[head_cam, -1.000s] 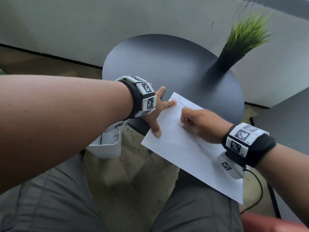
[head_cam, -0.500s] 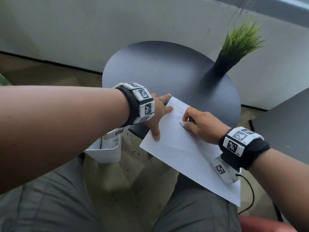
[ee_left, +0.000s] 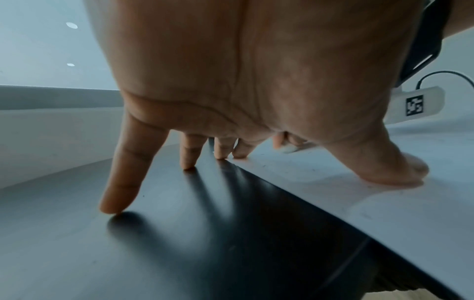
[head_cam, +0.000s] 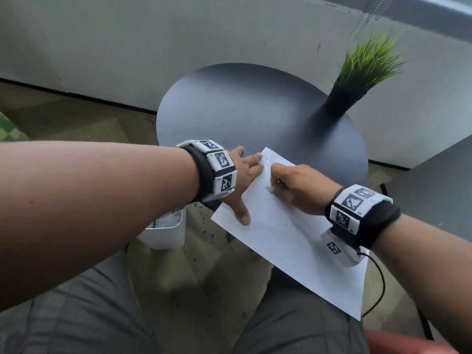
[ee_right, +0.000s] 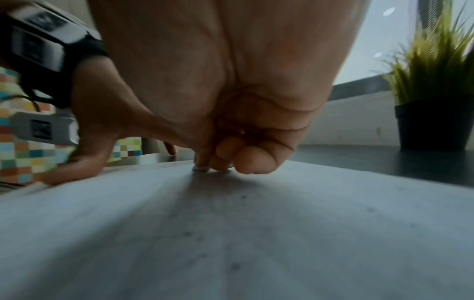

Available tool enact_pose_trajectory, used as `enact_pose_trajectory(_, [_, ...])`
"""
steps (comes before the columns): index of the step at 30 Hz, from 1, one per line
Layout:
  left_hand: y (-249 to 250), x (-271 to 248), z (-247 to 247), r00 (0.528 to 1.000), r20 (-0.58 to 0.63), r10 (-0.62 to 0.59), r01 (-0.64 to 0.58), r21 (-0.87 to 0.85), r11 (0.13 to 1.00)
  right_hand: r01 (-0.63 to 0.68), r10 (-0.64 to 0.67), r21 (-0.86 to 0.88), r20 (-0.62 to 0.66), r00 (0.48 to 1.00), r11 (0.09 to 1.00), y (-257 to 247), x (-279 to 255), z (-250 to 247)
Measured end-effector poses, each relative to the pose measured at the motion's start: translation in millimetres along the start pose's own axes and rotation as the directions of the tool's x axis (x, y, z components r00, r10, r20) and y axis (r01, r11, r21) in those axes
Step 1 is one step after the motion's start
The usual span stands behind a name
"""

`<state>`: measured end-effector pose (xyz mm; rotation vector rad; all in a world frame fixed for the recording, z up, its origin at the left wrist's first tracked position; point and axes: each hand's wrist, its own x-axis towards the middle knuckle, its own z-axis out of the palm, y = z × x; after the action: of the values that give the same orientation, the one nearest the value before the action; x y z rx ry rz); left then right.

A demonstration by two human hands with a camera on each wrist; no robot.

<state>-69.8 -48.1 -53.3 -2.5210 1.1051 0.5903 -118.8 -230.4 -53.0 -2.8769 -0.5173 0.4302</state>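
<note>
A white sheet of paper (head_cam: 293, 238) lies on the near edge of a round dark table (head_cam: 242, 106) and overhangs toward my lap. My left hand (head_cam: 245, 175) is spread flat: its thumb (ee_left: 400, 168) presses the paper (ee_left: 384, 203), while the other fingertips touch the table beside the sheet's edge. My right hand (head_cam: 293, 185) is curled over the sheet's far part. It pinches a small white eraser (head_cam: 270, 188) against the paper, also visible in the wrist views as the eraser (ee_left: 288, 149) and the eraser (ee_right: 200, 168). Faint pencil marks show near the far corner.
A black pot with green grass-like leaves (head_cam: 362, 70) stands at the table's far right. A white bin (head_cam: 168, 233) sits on the floor under my left forearm. Another dark surface (head_cam: 439, 180) is at the right. A grey wall runs behind.
My right hand has slid a little to the left across the paper with the eraser. The left hand keeps pressing the sheet in place.
</note>
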Motion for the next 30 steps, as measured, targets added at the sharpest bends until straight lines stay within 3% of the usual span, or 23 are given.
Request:
enact_pose_trajectory(2, [-0.2,-0.9,-0.2,1.000,0.010,-0.008,0.008,0.005,1.000,0.008,-0.009,-0.021,-0.019,1.000,1.000,-2.7,-0.7,1.7])
enact_pose_trajectory(6, [-0.7,-0.6,-0.5,1.000,0.019,-0.006,0.006,0.005,1.000,0.217,-0.212,-0.009,0.171,0.962,0.976,-27.0,-15.3,13.5])
enact_pose_trajectory(8, [0.0,-0.6,-0.7,1.000,0.021,-0.006,0.006,0.007,1.000,0.171,-0.171,0.015,0.147,0.974,0.985,-17.0,-9.2,7.8])
enact_pose_trajectory(11, [-0.2,-1.9,-1.1,1.000,0.023,-0.011,0.011,-0.019,1.000,0.004,-0.004,0.042,0.001,1.000,0.999,-2.4,1.0,-1.1])
enact_pose_trajectory(13, [0.1,-3.8,-1.7,1.000,0.025,-0.007,0.007,-0.017,1.000,0.045,-0.045,0.055,-0.001,0.999,0.997,-13.1,-0.7,5.1])
enact_pose_trajectory(16, [1.1,-4.4,-1.2,1.000,0.003,0.000,0.000,-0.003,1.000,0.158,-0.170,0.102,0.113,0.979,0.982,-34.0,-9.0,17.7])
enact_pose_trajectory(18, [1.2,-2.7,0.6,1.000,-0.008,-0.002,0.002,-0.020,1.000,0.100,-0.108,0.104,0.077,0.991,0.989,-21.2,-3.0,12.9])
enact_pose_trajectory(20, [0.4,-0.6,3.0,1.000,0.005,-0.015,0.015,-0.037,0.999,-0.075,0.076,0.138,-0.003,0.997,0.988,3.8,9.2,3.3])
enact_pose_trajectory(23, [-2.3,1.7,5.3,1.000,0.007,-0.005,0.006,-0.057,0.998,-0.281,0.293,0.205,-0.030,0.956,0.937,34.0,21.7,-4.7])
enact_pose_trajectory(27, [-14.9,6.1,1.5,0.994,-0.108,0.012,-0.031,-0.175,0.984,-0.299,0.311,0.217,-0.023,0.950,0.929,41.3,24.6,-3.8])
enact_pose_trajectory(30, [-21.7,10.8,0.0,0.987,-0.157,-0.045,0.005,-0.246,0.969,-0.273,0.280,0.206,-0.007,0.960,0.940,37.4,19.1,-3.5])
